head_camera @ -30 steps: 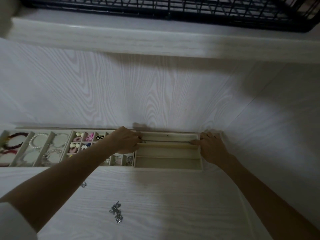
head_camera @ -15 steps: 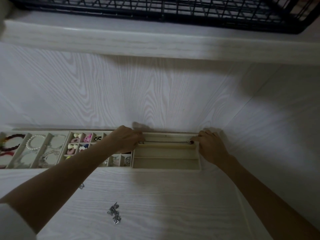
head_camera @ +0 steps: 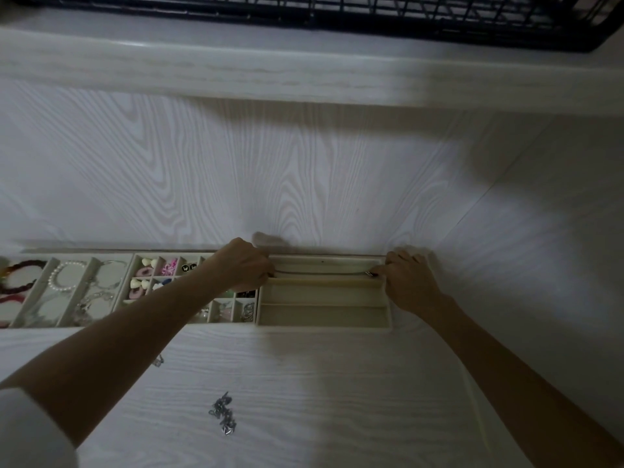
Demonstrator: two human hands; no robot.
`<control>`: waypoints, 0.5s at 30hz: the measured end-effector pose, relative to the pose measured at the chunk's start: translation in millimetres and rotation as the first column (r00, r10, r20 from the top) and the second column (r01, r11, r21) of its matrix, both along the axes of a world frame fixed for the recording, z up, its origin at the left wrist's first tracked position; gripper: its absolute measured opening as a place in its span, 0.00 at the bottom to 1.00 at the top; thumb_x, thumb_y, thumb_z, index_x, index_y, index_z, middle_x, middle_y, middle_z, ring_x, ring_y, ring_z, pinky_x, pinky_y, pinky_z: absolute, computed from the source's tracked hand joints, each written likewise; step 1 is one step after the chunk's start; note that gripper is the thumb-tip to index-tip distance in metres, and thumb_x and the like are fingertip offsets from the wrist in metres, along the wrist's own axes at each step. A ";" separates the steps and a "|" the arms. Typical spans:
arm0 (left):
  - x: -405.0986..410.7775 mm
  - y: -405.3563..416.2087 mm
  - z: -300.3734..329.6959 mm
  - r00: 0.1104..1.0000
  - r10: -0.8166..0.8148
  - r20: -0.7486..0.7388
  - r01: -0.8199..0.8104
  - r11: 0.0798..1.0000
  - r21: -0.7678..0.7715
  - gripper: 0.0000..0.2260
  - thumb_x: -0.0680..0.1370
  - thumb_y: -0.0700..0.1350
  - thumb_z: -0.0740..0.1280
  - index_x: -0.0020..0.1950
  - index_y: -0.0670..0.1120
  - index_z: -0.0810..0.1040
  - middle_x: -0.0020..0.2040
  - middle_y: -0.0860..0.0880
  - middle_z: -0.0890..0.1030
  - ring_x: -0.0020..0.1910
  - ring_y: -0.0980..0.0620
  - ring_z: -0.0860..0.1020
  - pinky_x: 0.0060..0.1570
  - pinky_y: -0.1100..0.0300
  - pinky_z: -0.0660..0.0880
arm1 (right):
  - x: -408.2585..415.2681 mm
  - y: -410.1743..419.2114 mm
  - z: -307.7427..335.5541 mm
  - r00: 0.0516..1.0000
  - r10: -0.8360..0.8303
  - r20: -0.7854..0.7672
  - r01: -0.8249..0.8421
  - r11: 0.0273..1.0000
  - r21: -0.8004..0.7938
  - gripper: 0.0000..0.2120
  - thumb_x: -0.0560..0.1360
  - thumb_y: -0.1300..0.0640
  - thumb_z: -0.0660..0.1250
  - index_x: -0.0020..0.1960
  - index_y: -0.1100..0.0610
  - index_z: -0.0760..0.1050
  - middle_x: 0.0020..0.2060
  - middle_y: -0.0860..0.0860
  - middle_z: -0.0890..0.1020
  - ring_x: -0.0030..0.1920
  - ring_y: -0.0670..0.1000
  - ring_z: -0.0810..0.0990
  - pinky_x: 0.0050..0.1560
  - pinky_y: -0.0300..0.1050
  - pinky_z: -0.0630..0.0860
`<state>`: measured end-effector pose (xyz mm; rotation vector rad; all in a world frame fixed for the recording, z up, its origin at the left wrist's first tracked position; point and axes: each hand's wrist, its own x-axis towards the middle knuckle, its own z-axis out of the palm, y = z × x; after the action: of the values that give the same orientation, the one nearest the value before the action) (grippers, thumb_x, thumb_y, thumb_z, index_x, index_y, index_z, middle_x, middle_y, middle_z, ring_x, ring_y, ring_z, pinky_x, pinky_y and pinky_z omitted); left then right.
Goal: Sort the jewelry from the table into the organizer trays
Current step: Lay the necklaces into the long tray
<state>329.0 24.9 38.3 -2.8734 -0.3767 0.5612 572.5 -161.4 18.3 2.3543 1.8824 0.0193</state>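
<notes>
Right hand (head_camera: 410,285) shifted slightly left along necklace (head_camera: 320,273); camera steadier.

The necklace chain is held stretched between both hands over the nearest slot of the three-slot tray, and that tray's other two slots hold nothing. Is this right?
Not quite. In the head view the necklace chain is stretched between the left hand and the right hand over the farthest slot of the three-slot tray, not the nearest. The other two slots hold nothing.

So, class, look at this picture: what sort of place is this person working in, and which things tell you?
Probably a room at home, at a white wood-grain table set against a matching panel. Cream organizer trays hold beads and earrings, and a black wire rack sits on the ledge above.
</notes>
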 end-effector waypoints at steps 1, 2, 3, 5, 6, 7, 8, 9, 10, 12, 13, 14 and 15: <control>-0.2 0.2 0.0 1.000 0.004 0.000 -0.004 1.000 0.004 0.17 0.83 0.50 0.50 0.68 0.55 0.72 0.60 0.51 0.76 0.51 0.49 0.80 0.41 0.60 0.71 | 1.6 -0.6 -2.4 1.000 0.019 0.012 -0.019 1.000 0.020 0.17 0.55 0.66 0.74 0.40 0.51 0.84 0.32 0.52 0.78 0.37 0.57 0.79 0.33 0.49 0.71; -0.3 0.6 0.1 1.000 0.006 -0.003 -0.006 1.000 0.006 0.17 0.83 0.50 0.50 0.67 0.54 0.72 0.60 0.50 0.76 0.51 0.49 0.80 0.41 0.60 0.70 | 1.9 -1.1 -2.9 1.000 0.027 0.007 -0.027 1.000 0.005 0.17 0.54 0.67 0.75 0.40 0.51 0.84 0.31 0.52 0.78 0.36 0.58 0.79 0.32 0.49 0.71; -0.5 1.2 0.3 1.000 0.007 -0.007 -0.007 1.000 0.007 0.17 0.83 0.50 0.50 0.67 0.54 0.72 0.60 0.50 0.76 0.51 0.49 0.80 0.40 0.60 0.70 | 1.1 -1.2 -2.9 0.999 0.033 0.004 -0.033 0.999 -0.005 0.18 0.54 0.67 0.75 0.40 0.51 0.84 0.32 0.53 0.78 0.37 0.58 0.79 0.33 0.49 0.70; -2.4 3.2 0.4 1.000 0.006 -0.009 -0.006 1.000 0.007 0.17 0.83 0.50 0.50 0.67 0.54 0.72 0.59 0.51 0.77 0.50 0.50 0.80 0.40 0.60 0.71 | 0.2 -1.3 -2.8 0.999 0.047 0.009 -0.048 0.999 0.023 0.15 0.57 0.66 0.72 0.41 0.51 0.84 0.32 0.53 0.78 0.37 0.58 0.79 0.33 0.49 0.71; -3.5 4.1 0.5 1.000 0.005 -0.010 -0.005 1.000 0.005 0.17 0.83 0.51 0.50 0.68 0.54 0.72 0.60 0.51 0.78 0.50 0.51 0.80 0.40 0.60 0.72 | 0.3 -2.1 -2.2 0.999 0.053 0.012 -0.053 0.998 0.042 0.14 0.60 0.65 0.68 0.40 0.51 0.84 0.32 0.53 0.78 0.36 0.58 0.79 0.32 0.49 0.71; -4.7 4.8 0.7 1.000 0.005 -0.013 -0.005 1.000 -0.001 0.17 0.83 0.51 0.50 0.68 0.55 0.71 0.60 0.52 0.78 0.50 0.51 0.80 0.41 0.61 0.72 | 1.1 -2.0 -2.9 0.998 0.056 0.010 -0.056 0.996 0.064 0.14 0.61 0.63 0.63 0.38 0.50 0.84 0.31 0.52 0.78 0.34 0.57 0.79 0.31 0.48 0.71; -5.6 4.8 1.5 1.000 0.005 -0.017 -0.005 1.000 -0.008 0.17 0.83 0.51 0.51 0.69 0.55 0.71 0.61 0.52 0.78 0.51 0.51 0.80 0.42 0.61 0.72 | 1.4 -2.0 -2.7 0.999 0.050 0.012 -0.051 0.996 0.077 0.16 0.62 0.62 0.60 0.38 0.50 0.84 0.30 0.52 0.78 0.33 0.56 0.79 0.31 0.47 0.71; -6.1 4.6 1.9 1.000 0.007 -0.019 -0.007 1.000 -0.012 0.17 0.83 0.51 0.51 0.69 0.55 0.71 0.61 0.52 0.77 0.52 0.51 0.80 0.42 0.61 0.71 | 1.5 -2.5 -3.1 0.999 0.039 0.005 -0.039 0.997 0.068 0.15 0.63 0.63 0.60 0.39 0.50 0.84 0.31 0.52 0.78 0.35 0.57 0.79 0.33 0.47 0.71; -6.2 4.6 2.0 1.000 0.011 -0.012 -0.011 1.000 -0.016 0.17 0.82 0.51 0.51 0.69 0.55 0.71 0.61 0.52 0.77 0.52 0.51 0.80 0.41 0.61 0.70 | 0.5 -2.0 -1.7 1.000 0.026 -0.012 -0.025 0.999 0.040 0.14 0.63 0.65 0.64 0.41 0.51 0.85 0.33 0.53 0.79 0.37 0.58 0.79 0.35 0.49 0.71; -6.6 5.9 0.6 0.999 0.030 0.019 -0.030 0.999 -0.013 0.17 0.82 0.51 0.51 0.68 0.55 0.71 0.60 0.51 0.78 0.49 0.51 0.80 0.38 0.61 0.69 | -1.2 -1.1 0.8 0.998 -0.002 -0.056 0.002 1.000 -0.003 0.17 0.65 0.67 0.68 0.49 0.53 0.84 0.41 0.56 0.80 0.46 0.60 0.79 0.43 0.51 0.69; -6.6 6.6 -0.3 0.998 0.046 0.032 -0.045 0.999 -0.016 0.17 0.82 0.50 0.51 0.67 0.54 0.71 0.59 0.51 0.78 0.48 0.50 0.81 0.37 0.61 0.69 | -0.8 -0.1 1.1 0.998 -0.009 -0.056 0.009 1.000 0.001 0.18 0.68 0.67 0.65 0.54 0.53 0.82 0.46 0.56 0.80 0.51 0.59 0.77 0.48 0.50 0.67; -6.4 6.7 -1.4 0.998 0.059 0.034 -0.058 0.998 -0.023 0.17 0.81 0.50 0.51 0.67 0.54 0.71 0.59 0.51 0.79 0.47 0.50 0.81 0.37 0.61 0.69 | -1.8 1.0 3.0 0.998 -0.012 -0.054 0.011 1.000 -0.019 0.19 0.71 0.65 0.63 0.59 0.51 0.79 0.50 0.55 0.79 0.55 0.58 0.75 0.51 0.49 0.65; -5.7 6.2 -2.5 0.998 0.063 0.028 -0.062 0.998 -0.033 0.17 0.81 0.50 0.52 0.68 0.55 0.71 0.60 0.51 0.78 0.48 0.50 0.80 0.37 0.61 0.69 | -2.5 1.4 4.6 0.998 -0.016 -0.053 0.014 0.999 -0.043 0.20 0.72 0.64 0.61 0.62 0.50 0.77 0.53 0.53 0.77 0.58 0.57 0.73 0.52 0.48 0.64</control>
<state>323.2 31.0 35.7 -2.9120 -0.4677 0.5415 570.0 -160.1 22.9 2.3629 1.8693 -0.0857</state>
